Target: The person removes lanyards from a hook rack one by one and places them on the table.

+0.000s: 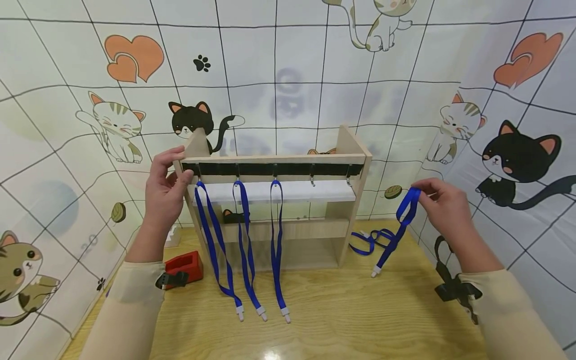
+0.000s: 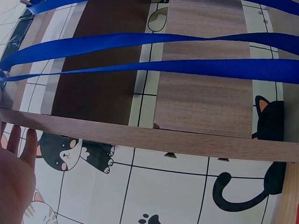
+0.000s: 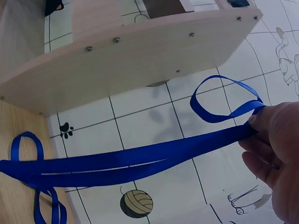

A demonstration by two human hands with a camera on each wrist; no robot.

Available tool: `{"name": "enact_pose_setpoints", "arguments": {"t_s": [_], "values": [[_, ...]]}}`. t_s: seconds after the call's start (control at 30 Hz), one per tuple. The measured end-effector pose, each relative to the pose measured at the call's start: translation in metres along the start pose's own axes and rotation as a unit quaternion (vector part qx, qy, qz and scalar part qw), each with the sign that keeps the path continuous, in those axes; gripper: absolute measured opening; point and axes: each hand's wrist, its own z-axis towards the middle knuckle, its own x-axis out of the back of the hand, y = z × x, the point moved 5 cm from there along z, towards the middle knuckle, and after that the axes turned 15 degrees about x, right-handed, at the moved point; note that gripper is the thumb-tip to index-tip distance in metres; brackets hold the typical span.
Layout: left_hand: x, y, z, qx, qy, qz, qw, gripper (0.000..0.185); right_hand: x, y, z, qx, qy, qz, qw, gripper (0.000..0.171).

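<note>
The right hand, at the right of the head view, pinches the top loop of a blue lanyard between thumb and curled fingers. The strap hangs down and leftward from that grip, and its white end clip rests on the worktop near the wooden rack's right side panel. In the right wrist view the same strap runs from the fingertips across the frame, with a small loop standing above the pinch.

The left hand, at centre left, grips the upper left corner of the wooden rack, fingers curled over the top of the side panel. The left wrist view shows only the palm edge and fingertips beside a wooden rail.

Across the rack's top runs a black strip with metal hooks. Three hung lanyards dangle from the left three hooks, their white clips lying on the worktop in front. Two hooks at the right carry nothing.

A red object with a black part sits on the worktop at lower left of the rack, just beside the left sleeve. The worktop is pale yellow wood grain with a glossy glare spot at bottom centre. The walls around are covered with a white grid-lined sheet printed with cartoon cats, orange hearts, paw prints and yarn balls.
</note>
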Motion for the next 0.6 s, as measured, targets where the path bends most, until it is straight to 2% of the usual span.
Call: {"name": "enact_pose_setpoints", "arguments": {"t_s": [0.3, 0.4, 0.6], "values": [[0.001, 0.000, -0.001, -0.002, 0.003, -0.001, 1.0000, 0.040, 0.005, 0.009, 0.003, -0.039, 0.023, -0.002, 0.999, 0.025], [0.002, 0.000, 0.000, -0.001, 0.005, -0.002, 1.0000, 0.040, 0.001, 0.008, 0.001, -0.036, 0.021, 0.009, 0.999, 0.024], [0.000, -0.001, 0.000, 0.002, 0.003, -0.004, 1.0000, 0.040, -0.016, 0.003, -0.011, -0.010, -0.010, 0.019, 1.000, 0.019]]}}
